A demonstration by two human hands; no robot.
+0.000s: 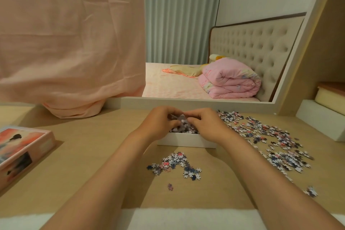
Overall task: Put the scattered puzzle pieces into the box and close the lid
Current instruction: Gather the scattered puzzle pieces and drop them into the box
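1. The left hand [160, 123] and the right hand [205, 127] are brought together, fingertips almost meeting. Each grip is closed down, with the fingers curled round a clump of puzzle pieces [182, 122] that is pinched between the two hands. The clump is blurred, so single pieces in it cannot be told apart.
2. The clump is held directly above the box [186, 142], a shallow white tray that stands open on the desk [93, 155]. Its near wall is seen between the wrists, and loose pieces in the box [183, 131] are seen just behind that wall.
3. At 6 o'clock of the box, apart from its near wall and between the forearms, a small heap of pieces [175, 164] is spread flat on the desk. Further out at 6 o'clock a single piece [170, 186] lies alone.
4. From 1 o'clock round to 4 o'clock of the box a wide scatter of pieces [270, 140] is laid out, beginning just beside the right hand. A small blurred cluster [311, 191] is found at 4 o'clock, beside the right forearm.
5. At 9 o'clock, well apart from the box, the lid [22, 147] is set at the left edge of the desk with its printed pink-and-orange face up. It is partly cut off by the frame.
6. At 11 o'clock a pink cloth [65, 43] hangs down, its hem bunched on the desk. At 1 o'clock a bed [168, 84] is seen with a folded pink quilt [229, 82] against a tufted headboard [252, 46].
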